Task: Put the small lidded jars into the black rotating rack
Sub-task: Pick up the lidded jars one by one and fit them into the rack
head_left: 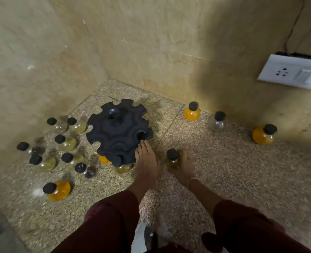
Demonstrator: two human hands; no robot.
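Observation:
The black rotating rack (114, 132) stands on the speckled counter near the corner, with notched slots around its rim. Two jars hang low at its front: an orange one (103, 159) and a yellowish one (123, 168). My left hand (146, 159) lies flat with its fingertips touching the rack's right front edge. My right hand (183, 164) is closed around a small black-lidded jar of yellow-green contents (172, 158), upright on the counter just right of the rack.
Several black-lidded jars (67, 141) crowd the counter left of the rack, one orange jar (57, 189) nearest me. Along the back wall stand an orange jar (192, 111), a clear jar (217, 121) and another orange jar (263, 135). A white socket plate (293, 73) is on the right wall.

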